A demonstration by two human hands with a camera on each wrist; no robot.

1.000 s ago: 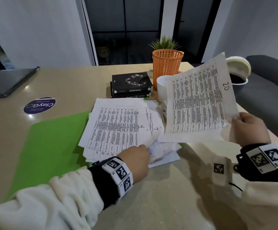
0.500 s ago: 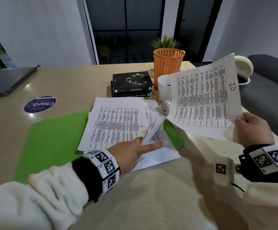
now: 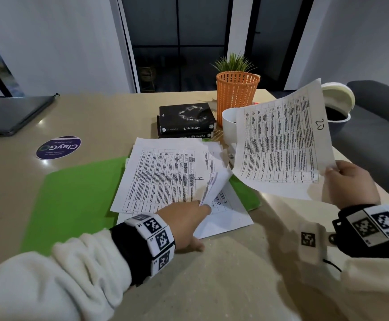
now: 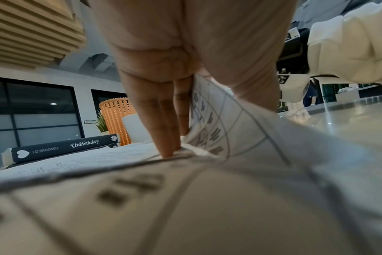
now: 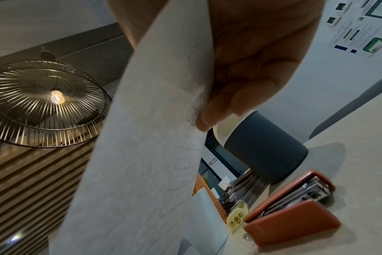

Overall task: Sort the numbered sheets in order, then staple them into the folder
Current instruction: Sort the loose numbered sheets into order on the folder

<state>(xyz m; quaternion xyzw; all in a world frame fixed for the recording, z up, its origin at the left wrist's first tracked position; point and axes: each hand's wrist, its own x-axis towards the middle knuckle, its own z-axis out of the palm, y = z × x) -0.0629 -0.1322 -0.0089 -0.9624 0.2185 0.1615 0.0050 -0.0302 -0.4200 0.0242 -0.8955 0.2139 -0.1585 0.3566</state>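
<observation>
A stack of printed sheets (image 3: pixel 165 179), with "4" on top, lies on the open green folder (image 3: pixel 77 200). My left hand (image 3: pixel 188 218) rests at the stack's near right corner. Its straight fingers (image 4: pixel 161 124) press into the stack, and several sheet corners (image 3: pixel 214 186) bend up against them. My right hand (image 3: pixel 348 181) pinches the near right corner of a sheet marked "20" (image 3: pixel 279 144), held tilted above the table to the right of the stack. A brown stapler (image 5: pixel 294 215) lies on the table under that sheet, seen only in the right wrist view.
Two black books (image 3: pixel 186 119), an orange basket with a plant (image 3: pixel 236 96) and a white mug (image 3: pixel 229 121) stand behind the stack. A dark cup (image 5: pixel 266 151) stands beside the stapler. A closed laptop (image 3: pixel 10 114) and a purple sticker (image 3: pixel 59 147) are far left.
My left hand uncurled from the stack's corner and pushed its straight fingers in, leaving several corners bent up. My right hand carried sheet 20 slightly to the right.
</observation>
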